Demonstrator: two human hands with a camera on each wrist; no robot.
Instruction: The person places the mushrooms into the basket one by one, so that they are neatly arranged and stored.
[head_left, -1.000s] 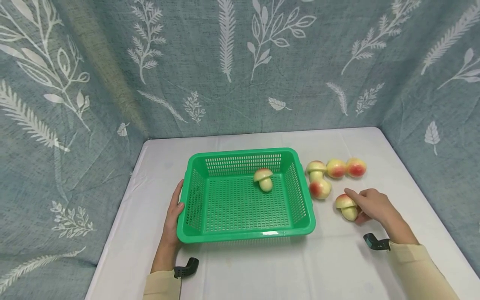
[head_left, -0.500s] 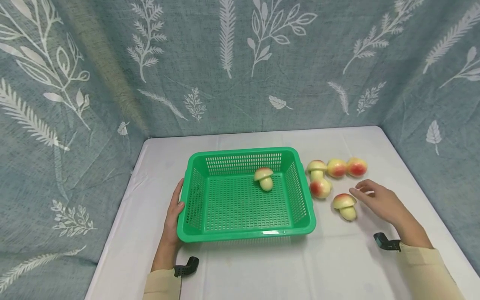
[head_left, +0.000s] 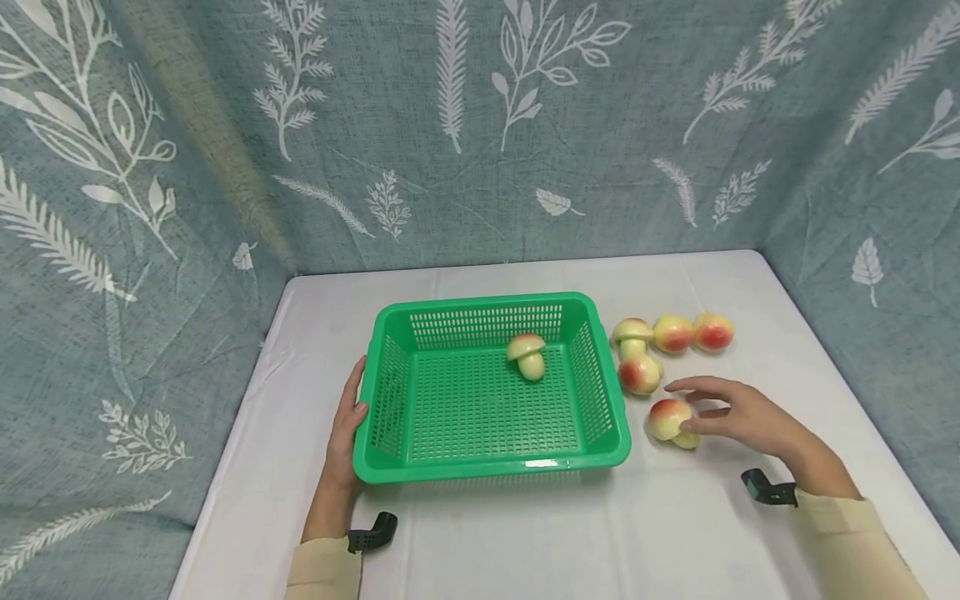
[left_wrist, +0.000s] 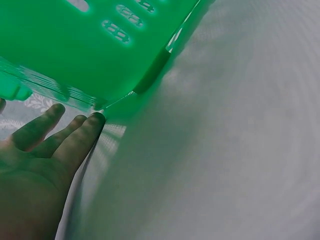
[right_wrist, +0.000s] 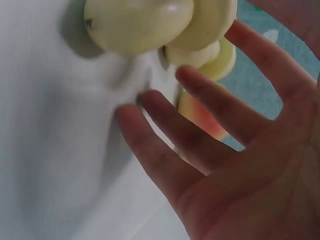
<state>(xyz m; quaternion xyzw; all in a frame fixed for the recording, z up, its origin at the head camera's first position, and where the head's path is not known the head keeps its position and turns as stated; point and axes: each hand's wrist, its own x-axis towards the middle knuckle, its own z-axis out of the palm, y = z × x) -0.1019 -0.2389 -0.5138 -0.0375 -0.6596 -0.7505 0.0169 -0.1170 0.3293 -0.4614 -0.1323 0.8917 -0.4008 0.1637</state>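
My right hand, fingers spread and loosely bent, is at a toy mushroom with a red and yellow cap, which lies tilted on the table. The thumb overlaps its stem in the head view. In the right wrist view the pale mushroom is at the top, beyond the fingertips, with the index finger near its cap. My left hand rests along the left side of a green plastic basket, thumb at the rim. Its straight fingers reach under the basket's edge in the left wrist view.
Inside the basket lies one mushroom. Right of it, close together, are another mushroom and three red and yellow rounded pieces, one nearer me and two behind. A white cloth covers the table; leaf-patterned curtains surround it.
My right hand let go of the mushroom, drew back to the right, then came left over it again. The mushroom has shifted left and turned. Left hand and basket have stayed put.
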